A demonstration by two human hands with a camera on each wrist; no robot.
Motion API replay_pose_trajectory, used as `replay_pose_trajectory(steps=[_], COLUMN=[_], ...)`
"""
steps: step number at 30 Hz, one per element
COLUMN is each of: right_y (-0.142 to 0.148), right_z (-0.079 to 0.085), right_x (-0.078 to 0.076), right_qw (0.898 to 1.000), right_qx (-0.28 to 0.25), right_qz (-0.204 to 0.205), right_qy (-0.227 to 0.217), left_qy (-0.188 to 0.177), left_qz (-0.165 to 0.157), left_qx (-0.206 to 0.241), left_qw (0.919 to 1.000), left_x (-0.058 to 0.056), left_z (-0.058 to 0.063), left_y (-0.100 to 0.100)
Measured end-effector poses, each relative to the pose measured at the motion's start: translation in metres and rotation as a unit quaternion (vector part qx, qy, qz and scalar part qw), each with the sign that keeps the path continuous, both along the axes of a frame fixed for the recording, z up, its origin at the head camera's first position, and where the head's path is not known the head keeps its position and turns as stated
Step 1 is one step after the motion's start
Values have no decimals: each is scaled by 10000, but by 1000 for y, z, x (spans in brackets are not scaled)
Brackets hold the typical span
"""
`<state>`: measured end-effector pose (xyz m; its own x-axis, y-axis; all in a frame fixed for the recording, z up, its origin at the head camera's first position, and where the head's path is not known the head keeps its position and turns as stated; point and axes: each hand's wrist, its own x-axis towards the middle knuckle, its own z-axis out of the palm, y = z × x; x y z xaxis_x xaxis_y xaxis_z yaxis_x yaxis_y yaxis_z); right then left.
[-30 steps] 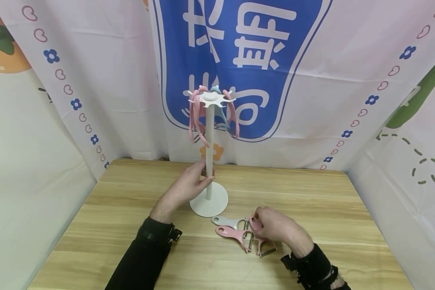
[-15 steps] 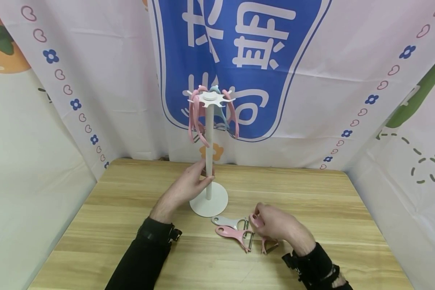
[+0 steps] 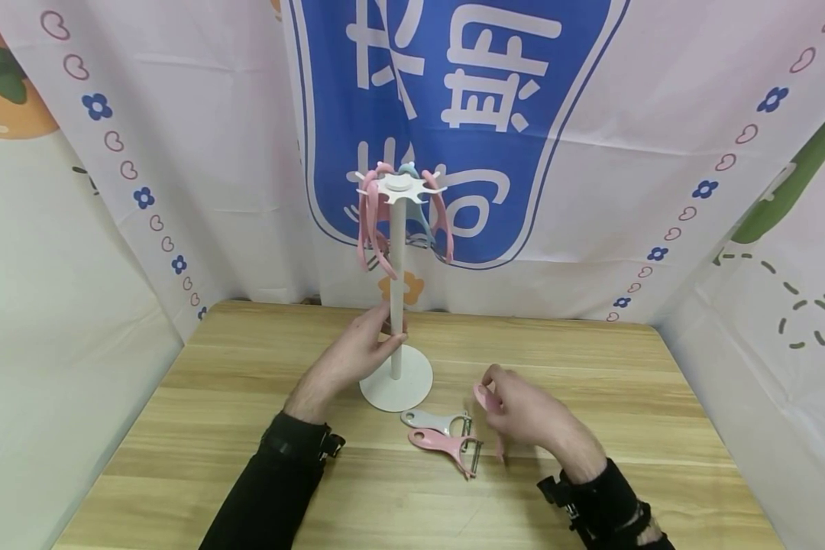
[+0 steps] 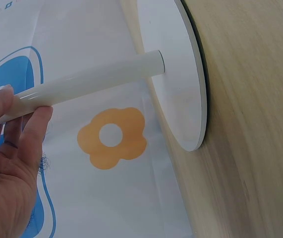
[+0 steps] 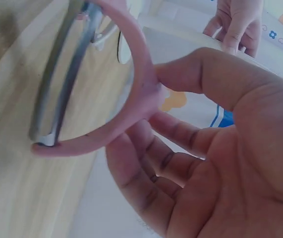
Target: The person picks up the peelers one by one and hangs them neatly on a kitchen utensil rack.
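My left hand (image 3: 357,347) grips the lower post of a white stand (image 4: 96,79), which rises upright from a round base (image 3: 406,393). In my right hand (image 3: 532,409) a pink Y-shaped peeler (image 5: 141,74) is pinched between thumb and fingers. Its metal blade (image 5: 67,74) faces away from the palm in the right wrist view. To the left of that hand, a white peeler (image 3: 429,421) and another pink peeler (image 3: 440,441) lie side by side on the table, in front of the base.
Pink peelers (image 3: 443,218) and a light blue peeler (image 3: 418,218) hang from hooks on the stand's white top (image 3: 399,187). Printed cloth (image 3: 234,153) hangs behind and beside the wooden table (image 3: 591,374).
My right hand has lifted the pink peeler from the table and moved it slightly away from me, turning it. The left hand and stand have stayed still.
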<state>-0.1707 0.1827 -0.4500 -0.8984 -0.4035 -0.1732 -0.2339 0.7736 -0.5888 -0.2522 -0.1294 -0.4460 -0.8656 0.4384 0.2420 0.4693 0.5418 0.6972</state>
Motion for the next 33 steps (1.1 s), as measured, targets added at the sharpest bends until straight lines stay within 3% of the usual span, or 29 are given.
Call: replay_pose_trajectory(steps=[8,15,23,28,33], right_y=[-2,-5,-7,-8,-9], right_z=[6,15,23,27,30], right_x=[-5,-7,-6,-6,-7], right_qw=[9972,9960,9895,9825,9677], right_qx=[21,-544,-820,-870,-893], right_qz=[-133,-293,-433,-431,-402], right_qy=[730,644,1110,1588,2323], left_qy=[-37,-21,23,8,-14], left_qz=[31,11,-20,-9,-5], left_qx=[24,10,56,55,41], left_qw=[10000,10000,10000,10000,10000], left_x=[0,0,0,0,0], left_z=[0,0,0,0,0], left_y=[0,0,0,0,0])
